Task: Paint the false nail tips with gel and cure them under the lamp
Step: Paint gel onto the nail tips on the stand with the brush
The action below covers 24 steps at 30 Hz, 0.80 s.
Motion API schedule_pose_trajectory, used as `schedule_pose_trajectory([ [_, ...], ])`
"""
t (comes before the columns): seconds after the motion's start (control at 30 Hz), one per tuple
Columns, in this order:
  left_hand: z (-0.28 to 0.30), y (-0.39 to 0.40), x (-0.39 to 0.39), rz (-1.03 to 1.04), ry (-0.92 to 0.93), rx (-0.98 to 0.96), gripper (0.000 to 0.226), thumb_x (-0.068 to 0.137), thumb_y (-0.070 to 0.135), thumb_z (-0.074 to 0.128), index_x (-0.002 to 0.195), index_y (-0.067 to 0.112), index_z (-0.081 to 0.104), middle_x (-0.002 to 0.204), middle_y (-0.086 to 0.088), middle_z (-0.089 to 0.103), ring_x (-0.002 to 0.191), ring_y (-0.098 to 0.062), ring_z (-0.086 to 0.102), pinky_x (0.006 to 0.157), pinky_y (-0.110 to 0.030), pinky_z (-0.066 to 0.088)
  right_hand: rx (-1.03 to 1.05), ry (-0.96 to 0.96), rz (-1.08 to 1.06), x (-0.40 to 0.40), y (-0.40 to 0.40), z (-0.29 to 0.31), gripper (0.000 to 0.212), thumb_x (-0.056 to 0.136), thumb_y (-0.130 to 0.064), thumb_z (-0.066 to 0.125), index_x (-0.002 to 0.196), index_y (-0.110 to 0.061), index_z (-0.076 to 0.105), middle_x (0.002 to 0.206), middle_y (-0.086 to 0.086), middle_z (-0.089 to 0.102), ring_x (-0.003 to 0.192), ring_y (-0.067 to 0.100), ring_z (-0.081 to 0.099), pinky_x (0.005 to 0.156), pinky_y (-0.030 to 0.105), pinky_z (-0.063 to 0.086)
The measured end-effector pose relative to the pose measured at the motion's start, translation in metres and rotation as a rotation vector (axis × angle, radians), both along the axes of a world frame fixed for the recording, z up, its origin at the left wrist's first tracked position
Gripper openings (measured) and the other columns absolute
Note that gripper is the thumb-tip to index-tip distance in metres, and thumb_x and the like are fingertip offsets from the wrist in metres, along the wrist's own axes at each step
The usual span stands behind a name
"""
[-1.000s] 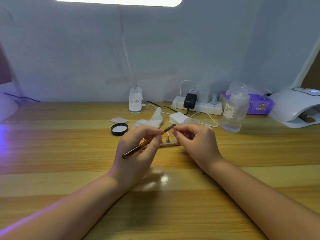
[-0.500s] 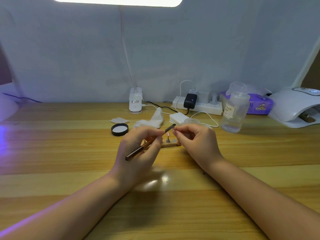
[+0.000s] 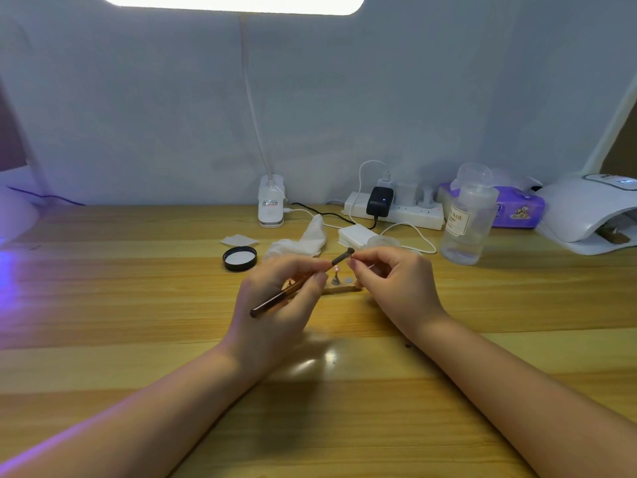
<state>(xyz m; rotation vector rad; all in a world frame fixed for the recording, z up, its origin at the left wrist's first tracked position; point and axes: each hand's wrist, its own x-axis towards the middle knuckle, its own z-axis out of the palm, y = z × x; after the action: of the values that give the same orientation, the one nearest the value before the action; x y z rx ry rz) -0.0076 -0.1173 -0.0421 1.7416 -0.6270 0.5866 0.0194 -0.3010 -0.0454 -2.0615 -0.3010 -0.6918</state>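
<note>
A wooden desk (image 3: 103, 305) stands against a pale wall. At centre the left hand (image 3: 275, 305) grips a brown brush (image 3: 296, 288), its dark tip pointing to two o'clock. The right hand (image 3: 393, 284) has its fingers curled, pinching something too small to make out right at the tip. Between the hands a pink nail tip (image 3: 336, 269) stands on a small stand. The white curing lamp (image 3: 586, 212) sits at three o'clock, well apart.
</note>
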Motion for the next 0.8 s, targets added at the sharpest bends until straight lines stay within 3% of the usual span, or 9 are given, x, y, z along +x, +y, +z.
schedule_pose_trajectory([
  [0.17, 0.0026, 0.0001, -0.0030, 0.020, -0.004, -0.050, 0.010, 0.086, 0.025, 0.059, 0.088, 0.020, 0.068, 0.078, 0.006, 0.068, 0.079, -0.005, 0.063, 0.070, -0.012, 0.045, 0.035, 0.011, -0.023, 0.0004, -0.0012, 0.0005, 0.009, 0.087, -0.018, 0.069, 0.093, -0.019, 0.075, 0.066, -0.006, 0.069, 0.062, 0.010, 0.064, 0.066, 0.029, 0.053],
  [0.4, 0.0034, -0.0025, -0.0018, 0.039, -0.013, -0.091, 0.014, 0.091, 0.017, 0.057, 0.099, 0.025, 0.064, 0.084, 0.010, 0.069, 0.085, -0.003, 0.067, 0.071, -0.010, 0.048, -0.097, -0.015, -0.081, -0.0005, 0.0008, -0.0004, 0.012, 0.086, -0.018, 0.069, 0.096, -0.019, 0.076, 0.079, -0.007, 0.071, 0.067, 0.007, 0.062, 0.067, 0.037, 0.055],
  [0.6, -0.0007, -0.0019, 0.0023, 0.005, -0.029, -0.087, 0.012, 0.091, 0.016, 0.062, 0.101, 0.023, 0.066, 0.086, 0.000, 0.071, 0.086, -0.002, 0.068, 0.072, -0.008, 0.047, -0.124, -0.012, -0.113, 0.0008, -0.0010, -0.0014, 0.011, 0.086, -0.020, 0.069, 0.095, -0.020, 0.076, 0.079, -0.010, 0.070, 0.069, 0.011, 0.063, 0.068, 0.038, 0.054],
  [0.8, -0.0037, -0.0009, 0.0044, -0.056, -0.011, -0.111, 0.014, 0.091, 0.020, 0.063, 0.105, 0.020, 0.067, 0.087, 0.002, 0.070, 0.085, -0.010, 0.069, 0.074, -0.019, 0.054, -0.101, 0.035, -0.080, 0.0021, -0.0014, -0.0018, 0.011, 0.087, -0.022, 0.069, 0.096, -0.022, 0.075, 0.079, -0.011, 0.069, 0.069, 0.008, 0.061, 0.068, 0.040, 0.055],
])
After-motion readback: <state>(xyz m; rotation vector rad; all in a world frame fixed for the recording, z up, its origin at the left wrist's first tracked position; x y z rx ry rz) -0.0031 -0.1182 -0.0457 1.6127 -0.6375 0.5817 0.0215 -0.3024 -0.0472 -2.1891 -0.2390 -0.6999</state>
